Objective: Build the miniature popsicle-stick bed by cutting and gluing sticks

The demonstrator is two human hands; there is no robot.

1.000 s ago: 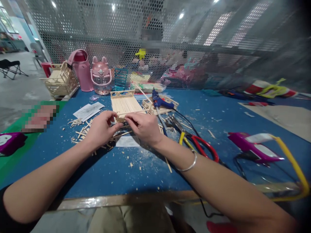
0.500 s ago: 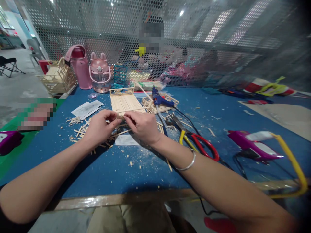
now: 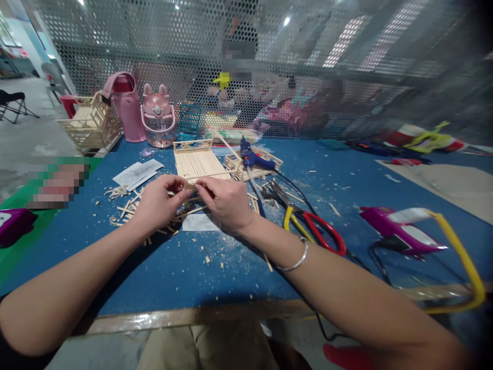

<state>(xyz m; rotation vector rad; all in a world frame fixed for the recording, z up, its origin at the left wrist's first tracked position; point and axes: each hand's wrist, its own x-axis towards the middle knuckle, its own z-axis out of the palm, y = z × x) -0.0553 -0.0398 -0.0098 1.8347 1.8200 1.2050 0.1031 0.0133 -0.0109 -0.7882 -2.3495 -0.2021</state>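
Observation:
A small model of pale wooden sticks (image 3: 201, 162), with a slatted flat panel and a low railing at its far end, lies before me. Both hands pinch at its near edge. The fingers of my left hand (image 3: 164, 200) close on the near left corner. Just beside them, my right hand (image 3: 227, 200) has thumb and forefinger pressed together on the same edge; the exact stick between them is hidden. Loose cut sticks (image 3: 129, 209) lie in a heap beneath and left of my hands. Behind my right hand, a blue glue gun (image 3: 257, 158) rests on another stick piece.
Red-handled pliers (image 3: 325, 234) and yellow-handled cutters (image 3: 289, 218) lie right of my right hand. Farther right is a purple tool (image 3: 402, 231) beside a yellow strip. A pink flask (image 3: 129, 110), a clear bottle (image 3: 158, 121) and a larger stick model (image 3: 91, 123) stand at the back left.

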